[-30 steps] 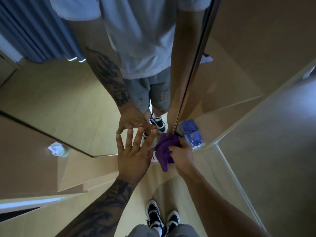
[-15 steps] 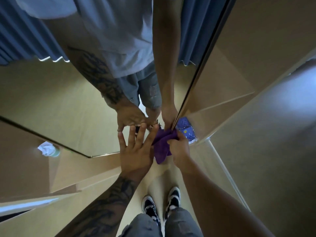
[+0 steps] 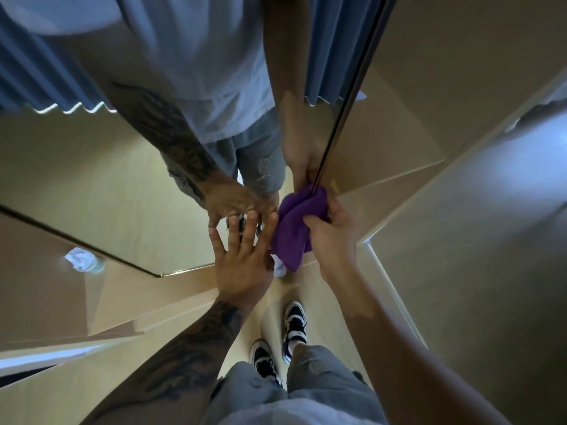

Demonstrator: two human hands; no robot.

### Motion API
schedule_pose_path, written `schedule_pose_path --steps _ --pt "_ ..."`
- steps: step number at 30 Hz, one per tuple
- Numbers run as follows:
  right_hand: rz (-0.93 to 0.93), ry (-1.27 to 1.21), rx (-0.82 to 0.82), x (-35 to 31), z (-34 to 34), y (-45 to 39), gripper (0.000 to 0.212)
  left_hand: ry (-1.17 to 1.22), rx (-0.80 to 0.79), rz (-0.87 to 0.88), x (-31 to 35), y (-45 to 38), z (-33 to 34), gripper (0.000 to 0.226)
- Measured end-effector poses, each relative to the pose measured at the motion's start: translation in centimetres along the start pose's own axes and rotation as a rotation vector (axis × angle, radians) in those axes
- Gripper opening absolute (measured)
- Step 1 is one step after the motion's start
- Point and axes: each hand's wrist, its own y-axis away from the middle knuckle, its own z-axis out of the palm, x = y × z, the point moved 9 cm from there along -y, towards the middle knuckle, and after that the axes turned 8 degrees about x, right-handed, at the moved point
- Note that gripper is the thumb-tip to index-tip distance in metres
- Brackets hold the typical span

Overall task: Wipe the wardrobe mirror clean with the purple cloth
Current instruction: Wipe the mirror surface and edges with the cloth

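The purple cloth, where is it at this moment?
In the head view the purple cloth is right of centre, bunched in the right hand against the mirror at its right edge, beside the flat left hand.

so the thing carrying everything here is the pale wood-look floor (image 3: pixel 322 289), which shows in a strip through the lower middle of the frame. standing directly on it are two black and white sneakers: the left sneaker (image 3: pixel 265 361) low near the centre, and the right sneaker (image 3: pixel 295 320) just above and to the right of it, toes pointing up the frame. a white strip (image 3: pixel 395 299) runs diagonally along the floor's right side, toward the lower right. near the frame's centre, something small and white (image 3: pixel 279 266) sits low down, too hidden to identify.
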Motion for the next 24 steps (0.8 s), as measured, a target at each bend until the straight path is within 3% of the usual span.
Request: schedule_pose_path --steps 2,7,11,15,19,22,24 --pt "0.017 0.06 -0.001 1.4 0.4 0.2 0.051 0.002 -0.002 -0.003 0.0 -0.2 -0.1 0.065" --pt "0.259 -0.032 0.053 4.9 1.3 -0.8 0.047 -0.005 -0.037 -0.006 -0.2 -0.2 0.3 0.058" --pt "0.234 -0.07 0.054 5.8 1.5 -1.4 0.049 -0.027 -0.031 -0.006 -0.1 0.1 0.5 0.055" --pt "0.265 -0.059 0.055 8.1 1.7 -1.4 0.048 -0.052 0.018 0.036 -0.7 0.5 0.7 0.078" --pt "0.368 -0.154 -0.017 9.8 2.1 -0.8 0.045 -0.053 0.047 0.081 -1.1 0.7 0.5 0.08" --pt "0.313 -0.126 -0.111 9.9 2.7 -0.6 0.037 -0.03 0.039 0.077 -1.1 0.8 0.4 0.087" --pt "0.253 -0.056 -0.133 10.1 2.8 -0.7 0.051 -0.028 0.032 0.073 -1.0 0.8 0.4 0.095"
